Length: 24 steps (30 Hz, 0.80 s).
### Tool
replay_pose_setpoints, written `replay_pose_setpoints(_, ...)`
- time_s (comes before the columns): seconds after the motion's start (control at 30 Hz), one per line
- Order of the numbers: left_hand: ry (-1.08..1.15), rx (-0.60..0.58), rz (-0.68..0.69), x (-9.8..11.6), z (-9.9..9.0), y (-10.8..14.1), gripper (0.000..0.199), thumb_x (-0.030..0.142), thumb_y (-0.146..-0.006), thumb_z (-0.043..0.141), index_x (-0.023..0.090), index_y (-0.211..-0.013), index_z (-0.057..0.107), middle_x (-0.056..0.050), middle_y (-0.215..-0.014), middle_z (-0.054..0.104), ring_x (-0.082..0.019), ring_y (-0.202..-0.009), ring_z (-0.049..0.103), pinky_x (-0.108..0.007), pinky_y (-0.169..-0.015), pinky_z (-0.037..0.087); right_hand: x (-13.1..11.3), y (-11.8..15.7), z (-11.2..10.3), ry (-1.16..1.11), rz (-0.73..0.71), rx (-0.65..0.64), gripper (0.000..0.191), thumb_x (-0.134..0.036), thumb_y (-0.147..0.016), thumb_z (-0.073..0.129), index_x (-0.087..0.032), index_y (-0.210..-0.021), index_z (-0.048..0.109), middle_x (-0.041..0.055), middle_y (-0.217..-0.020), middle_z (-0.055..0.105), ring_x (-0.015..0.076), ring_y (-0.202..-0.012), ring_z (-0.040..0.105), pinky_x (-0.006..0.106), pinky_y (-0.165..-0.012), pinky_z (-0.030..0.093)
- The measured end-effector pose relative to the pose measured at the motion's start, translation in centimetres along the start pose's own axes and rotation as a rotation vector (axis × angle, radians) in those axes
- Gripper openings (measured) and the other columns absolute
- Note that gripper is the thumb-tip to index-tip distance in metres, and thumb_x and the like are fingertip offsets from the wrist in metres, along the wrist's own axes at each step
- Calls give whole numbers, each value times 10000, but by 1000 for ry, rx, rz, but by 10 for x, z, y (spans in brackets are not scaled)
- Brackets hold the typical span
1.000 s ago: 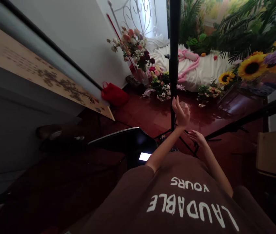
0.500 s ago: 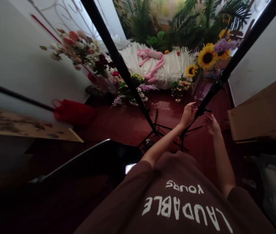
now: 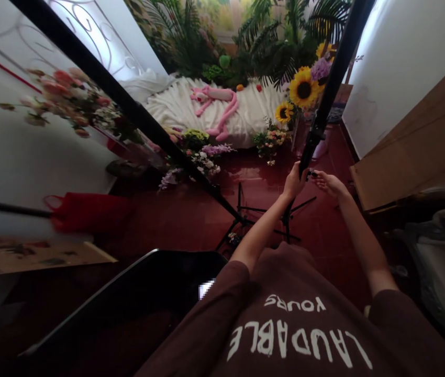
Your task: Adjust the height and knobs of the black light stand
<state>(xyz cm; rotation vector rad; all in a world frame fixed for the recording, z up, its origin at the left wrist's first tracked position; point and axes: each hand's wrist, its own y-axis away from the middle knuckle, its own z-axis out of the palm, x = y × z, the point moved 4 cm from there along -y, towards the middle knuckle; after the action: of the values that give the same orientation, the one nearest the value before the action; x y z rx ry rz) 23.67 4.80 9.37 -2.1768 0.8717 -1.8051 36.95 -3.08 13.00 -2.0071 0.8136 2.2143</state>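
A black stand pole (image 3: 326, 99) rises from the floor on the right, leaning in view towards the top edge. My left hand (image 3: 295, 180) is wrapped round its lower part. Just right of the pole, my right hand (image 3: 329, 183) has its fingertips at a small black knob (image 3: 312, 173) that sticks out from the pole. Its fingers are bent together on the knob. Higher up, a black clamp collar (image 3: 315, 135) sits on the same pole. A second black pole (image 3: 144, 118) crosses the left half of the view, its tripod legs (image 3: 242, 220) on the floor.
Beyond the poles, a pink plush toy (image 3: 226, 107) lies on white cloth (image 3: 254, 112) among flowers and palms. Sunflowers (image 3: 303, 88) stand behind the right pole. A red bag (image 3: 85, 212) is at left, a cardboard panel (image 3: 411, 136) at right, and a dark panel (image 3: 128, 293) below left.
The view has shifted and the right pole appears more upright. My left hand has closed round the pole, and my right hand has moved in from beside it to the knob.
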Motion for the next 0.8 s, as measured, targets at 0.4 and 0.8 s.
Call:
replay_pose_setpoints(0.4,8,6,12,-3,1,-1,331,467,-988,492,223,-1202,555,-76,-963,701,-169,-841,678,-287,-772,524,-14,1,-8,152,-349,-91,306,-293,-607,870,-199,-894,821,39,-838,785,161,-729,698,280,-667,587)
replay_pose_setpoints(0.8,4,-16,8,-8,3,0,407,526,-990,461,203,-1220,548,-95,-975,700,-174,-849,684,-294,-781,538,-61,21,21,248,-869,188,444,-502,-862,675,-304,-1259,662,62,-1262,688,201,-1121,670,370,-971,560)
